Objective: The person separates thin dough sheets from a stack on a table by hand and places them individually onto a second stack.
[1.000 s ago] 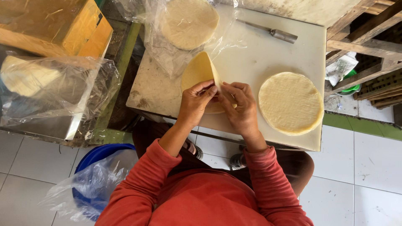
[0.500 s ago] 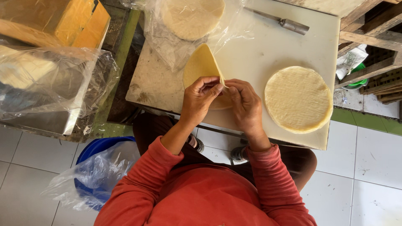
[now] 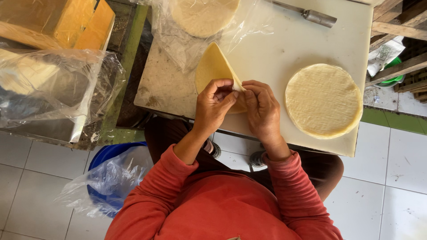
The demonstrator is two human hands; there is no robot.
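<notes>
A folded yellow dough sheet [image 3: 212, 66], shaped like a pointed cone, lies on the white board [image 3: 275, 53]. My left hand [image 3: 215, 103] pinches its near right edge with thumb and fingers. My right hand [image 3: 262, 109] holds the same edge just beside it, fingertips touching the dough. Both sleeves are red. The lower end of the folded sheet is hidden under my hands.
A round stack of flat dough sheets [image 3: 323, 100] sits on the board's right. Another stack in clear plastic [image 3: 202, 15] lies at the back, beside a metal tool [image 3: 311, 15]. Yellow blocks [image 3: 66, 20], a plastic-covered tray [image 3: 49, 89] and a blue bin [image 3: 111, 178] stand left.
The view has shifted slightly, so the board appears further right. My hands stay on the folded sheet, working along its edge.
</notes>
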